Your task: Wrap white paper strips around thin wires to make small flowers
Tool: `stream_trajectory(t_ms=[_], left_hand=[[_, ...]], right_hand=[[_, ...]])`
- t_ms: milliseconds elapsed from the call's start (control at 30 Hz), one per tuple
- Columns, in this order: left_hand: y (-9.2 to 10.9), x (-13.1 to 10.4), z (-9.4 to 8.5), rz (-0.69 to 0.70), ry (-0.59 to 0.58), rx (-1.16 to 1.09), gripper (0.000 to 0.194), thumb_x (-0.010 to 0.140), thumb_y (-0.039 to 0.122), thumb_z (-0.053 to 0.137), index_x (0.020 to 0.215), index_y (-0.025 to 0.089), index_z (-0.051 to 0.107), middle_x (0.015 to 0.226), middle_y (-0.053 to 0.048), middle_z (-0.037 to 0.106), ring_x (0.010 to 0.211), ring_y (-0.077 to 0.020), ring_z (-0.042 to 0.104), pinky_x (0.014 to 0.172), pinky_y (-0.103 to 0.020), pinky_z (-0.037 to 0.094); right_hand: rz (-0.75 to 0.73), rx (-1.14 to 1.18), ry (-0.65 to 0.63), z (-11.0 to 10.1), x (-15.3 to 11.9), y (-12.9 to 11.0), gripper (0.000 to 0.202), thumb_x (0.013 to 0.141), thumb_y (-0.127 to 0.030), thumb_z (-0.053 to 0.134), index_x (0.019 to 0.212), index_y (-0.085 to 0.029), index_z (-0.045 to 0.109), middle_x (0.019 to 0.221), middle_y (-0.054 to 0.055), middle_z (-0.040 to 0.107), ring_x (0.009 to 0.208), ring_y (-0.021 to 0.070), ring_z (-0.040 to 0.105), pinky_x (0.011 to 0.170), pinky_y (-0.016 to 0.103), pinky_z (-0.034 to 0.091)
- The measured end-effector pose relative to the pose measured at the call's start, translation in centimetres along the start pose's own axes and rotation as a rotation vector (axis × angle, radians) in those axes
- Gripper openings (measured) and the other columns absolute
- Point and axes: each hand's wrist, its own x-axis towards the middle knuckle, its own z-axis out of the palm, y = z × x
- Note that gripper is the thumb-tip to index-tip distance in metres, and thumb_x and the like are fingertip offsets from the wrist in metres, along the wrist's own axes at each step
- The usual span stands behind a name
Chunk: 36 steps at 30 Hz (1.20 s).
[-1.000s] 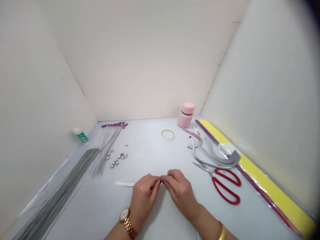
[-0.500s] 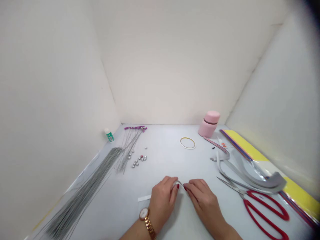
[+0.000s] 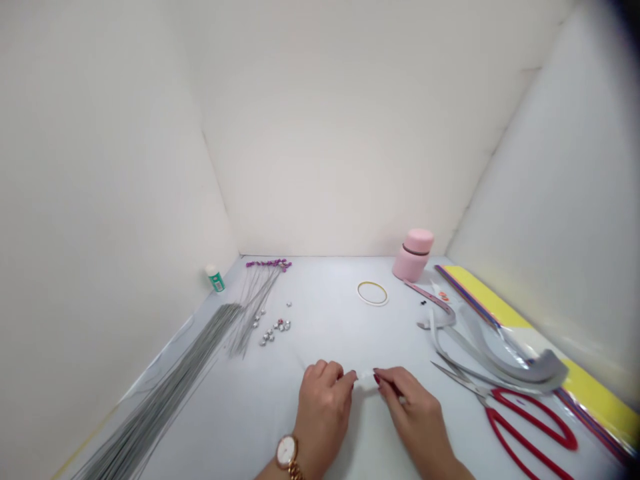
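Note:
A short stretch of pale paper strip (image 3: 367, 381) spans the gap between my two hands, low in the middle of the head view. My left hand (image 3: 324, 407), with a gold watch (image 3: 287, 452) on the wrist, pinches its left end. At the other end, the thumb and forefinger of my right hand (image 3: 413, 408) are closed on it. Part of the strip is hidden behind the fingers, and its outline is washed out against the white table (image 3: 240, 427). Small silver star-like pieces (image 3: 269, 335) lie beyond my left hand, one with red on it.
Grey wires (image 3: 190, 373) and purple-tipped stems (image 3: 270, 265) lie left, near a glue stick (image 3: 215, 278). A tape ring (image 3: 373, 303) and pink flask (image 3: 413, 255) stand farther back. At right are silver strips (image 3: 530, 375), red-handled scissors (image 3: 500, 407) and yellow packaged sheets (image 3: 480, 297).
The strip between my hands, curved and thin before, now shows a paler, flatter face. My fingertips have moved slightly apart. The white strip end left of my left hand no longer shows.

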Motion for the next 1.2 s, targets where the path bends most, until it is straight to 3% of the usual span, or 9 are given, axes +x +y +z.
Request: stream_trajectory(t_ms=[133,233,400,533,733,800,1000,1200], left_hand=[[-0.3,-0.1,0.4,-0.009,0.036,0.029,0.016,0.081,0.012,0.048,0.084,0.021,0.060,0.068,-0.003,0.060,0.066,-0.0187,0.050,0.061,-0.033,0.040],[-0.6,-0.2,0.7,-0.018,0.059,-0.001,0.015,0.079,0.009,0.049,0.076,0.019,0.060,0.067,-0.003,0.060,0.067,-0.0187,0.050,0.062,-0.033,0.040],[-0.7,0.0,0.8,-0.023,0.083,-0.048,0.020,0.078,0.006,0.046,0.080,0.019,0.061,0.072,-0.004,0.059,0.070,-0.0188,0.051,0.061,-0.031,0.043],[-0.9,-0.2,1.0,0.007,0.100,-0.115,0.020,0.079,0.007,0.046,0.083,0.019,0.062,0.073,-0.005,0.060,0.069,-0.0178,0.054,0.061,-0.029,0.046],[-1.3,-0.5,1.1,0.051,0.182,-0.238,0.022,0.080,0.009,0.046,0.091,0.018,0.062,0.086,-0.008,0.064,0.079,-0.0181,0.059,0.072,-0.030,0.048],[-1.1,-0.4,0.9,-0.008,0.160,-0.339,0.020,0.080,0.011,0.047,0.089,0.018,0.063,0.083,-0.007,0.066,0.078,-0.0177,0.061,0.072,-0.029,0.049],[0.1,0.2,0.4,-0.379,-0.016,-0.844,0.016,0.079,0.021,0.050,0.084,0.016,0.064,0.080,-0.005,0.069,0.073,-0.0169,0.064,0.068,-0.027,0.051],[0.7,0.4,0.9,-0.456,-0.091,-1.114,0.017,0.074,0.021,0.056,0.087,0.013,0.064,0.085,-0.009,0.068,0.079,-0.0192,0.062,0.074,-0.028,0.049]], right_hand=[[0.362,0.381,-0.085,0.5,0.1,-0.8,0.015,0.078,-0.032,0.052,0.075,-0.018,0.057,0.070,0.004,0.060,0.065,0.0177,0.056,0.061,0.028,0.045],[0.540,0.631,-0.145,0.8,0.2,-1.6,0.015,0.072,-0.032,0.058,0.071,-0.017,0.056,0.060,-0.001,0.055,0.055,0.0139,0.051,0.055,0.025,0.044],[0.512,0.716,-0.199,0.8,0.3,-2.6,0.015,0.066,-0.029,0.064,0.065,-0.016,0.056,0.060,-0.002,0.054,0.057,0.0114,0.048,0.053,0.021,0.038],[0.619,0.777,-0.226,1.1,0.3,-2.5,0.018,0.065,-0.030,0.063,0.067,-0.015,0.053,0.048,-0.006,0.049,0.044,0.0087,0.043,0.043,0.019,0.032],[0.579,0.965,-0.173,1.1,0.2,-2.6,0.018,0.069,-0.026,0.064,0.070,-0.014,0.051,0.058,0.000,0.060,0.051,0.0100,0.052,0.048,0.020,0.036],[0.582,1.065,-0.157,0.9,0.1,-2.7,0.018,0.071,-0.027,0.064,0.072,-0.014,0.051,0.061,0.002,0.063,0.053,0.0104,0.054,0.050,0.020,0.037],[0.677,1.295,-0.148,0.8,0.1,-2.5,0.019,0.070,-0.024,0.066,0.072,-0.014,0.050,0.063,0.003,0.065,0.052,0.0083,0.055,0.049,0.017,0.035],[0.694,1.291,-0.110,1.0,0.3,-2.0,0.017,0.069,-0.022,0.066,0.071,-0.014,0.052,0.062,0.002,0.064,0.051,0.0072,0.054,0.048,0.016,0.035]])
